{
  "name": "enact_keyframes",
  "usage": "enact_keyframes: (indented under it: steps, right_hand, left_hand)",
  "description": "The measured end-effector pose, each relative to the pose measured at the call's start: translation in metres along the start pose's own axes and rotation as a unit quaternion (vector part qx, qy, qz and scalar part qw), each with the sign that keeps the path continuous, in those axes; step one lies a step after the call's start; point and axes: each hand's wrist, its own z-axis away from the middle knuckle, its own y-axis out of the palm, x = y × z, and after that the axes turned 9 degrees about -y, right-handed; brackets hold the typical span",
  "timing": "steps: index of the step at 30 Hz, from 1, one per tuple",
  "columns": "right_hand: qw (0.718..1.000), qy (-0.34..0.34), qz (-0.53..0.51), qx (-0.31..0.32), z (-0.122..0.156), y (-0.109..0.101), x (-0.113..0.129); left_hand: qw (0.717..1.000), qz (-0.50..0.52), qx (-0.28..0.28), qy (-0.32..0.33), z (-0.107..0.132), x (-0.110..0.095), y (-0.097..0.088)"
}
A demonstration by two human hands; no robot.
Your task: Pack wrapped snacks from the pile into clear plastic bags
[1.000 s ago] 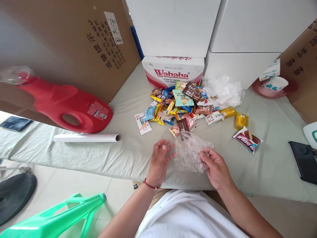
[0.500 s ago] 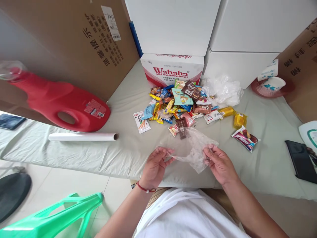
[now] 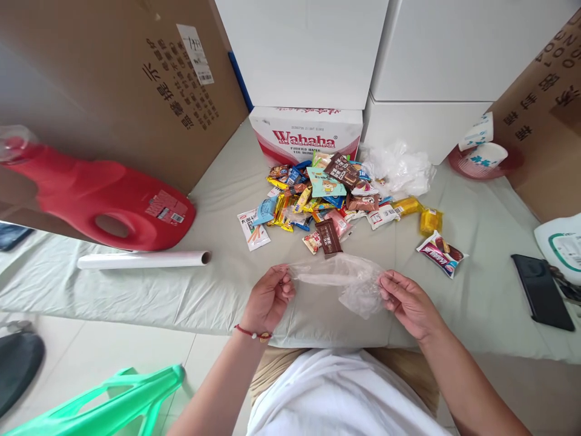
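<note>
Both hands hold a clear plastic bag [image 3: 345, 278] stretched between them just above the near edge of a pale green covered surface [image 3: 218, 266]. My left hand [image 3: 269, 298] pinches the bag's left end with curled fingers. My right hand [image 3: 408, 301] grips the right end, fingers closed on the film. Behind the bag lies a pile of wrapped snacks [image 3: 327, 194], with a brown chocolate bar [image 3: 327, 237] nearest the bag.
A red detergent jug [image 3: 100, 197] lies at left beside a white roll [image 3: 140, 260]. A Wahaha carton [image 3: 304, 136], white boxes, crumpled plastic bags [image 3: 399, 166] and a red basket [image 3: 481, 160] stand behind. A black phone [image 3: 542, 292] lies at right; a green stool [image 3: 104, 406] sits below left.
My hands have moved apart, pulling the plastic bag from a crumpled bunch into a stretched strip. My left hand went from open beside the bag to pinching its left end.
</note>
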Motion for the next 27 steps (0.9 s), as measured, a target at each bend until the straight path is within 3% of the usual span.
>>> enact_keyframes:
  steps: [1, 3, 5, 6, 8, 10, 11, 13, 15, 20, 24, 27]
  right_hand:
    - [1.000, 0.001, 0.000, -0.006, -0.002, 0.000, 0.000]
    - [1.000, 0.005, 0.003, -0.011, -0.005, 0.003, -0.001]
    - [1.000, 0.009, 0.010, -0.006, -0.006, 0.007, -0.003]
    - [1.000, 0.010, 0.014, -0.001, -0.006, 0.011, -0.004]
    - [1.000, 0.010, 0.025, 0.012, -0.006, 0.018, -0.005]
    - [0.999, 0.011, 0.041, 0.026, -0.005, 0.024, -0.004]
    - [0.998, 0.010, 0.052, 0.031, -0.004, 0.026, -0.003]
    - [0.996, 0.004, 0.079, 0.037, -0.003, 0.026, 0.002]
    - [0.993, -0.010, 0.115, 0.032, -0.002, 0.018, 0.011]
    - [0.976, -0.018, 0.216, 0.008, 0.001, -0.027, 0.038]
    - [0.954, -0.014, 0.298, 0.015, -0.009, -0.061, 0.057]
    - [0.904, -0.102, 0.414, -0.018, -0.016, -0.064, 0.073]
  left_hand:
    - [0.999, -0.015, -0.022, 0.025, 0.001, -0.001, -0.004]
    - [0.984, -0.052, -0.082, 0.147, 0.008, 0.001, -0.010]
    - [0.926, -0.149, -0.115, 0.328, 0.020, 0.010, -0.011]
    - [0.875, -0.232, -0.108, 0.411, 0.027, 0.016, -0.008]
    - [0.740, -0.426, -0.056, 0.517, 0.035, 0.030, 0.003]
    - [0.614, -0.571, -0.005, 0.545, 0.035, 0.041, 0.018]
    - [0.580, -0.611, 0.004, 0.538, 0.031, 0.044, 0.026]
    - [0.580, -0.645, -0.003, 0.498, 0.018, 0.045, 0.035]
    - [0.617, -0.641, 0.010, 0.457, 0.006, 0.038, 0.035]
    - [0.695, -0.560, 0.187, 0.410, 0.000, -0.002, 0.012]
    - [0.689, -0.551, 0.281, 0.377, 0.001, -0.029, -0.003]
    - [0.700, -0.560, 0.255, 0.363, -0.006, -0.030, -0.007]
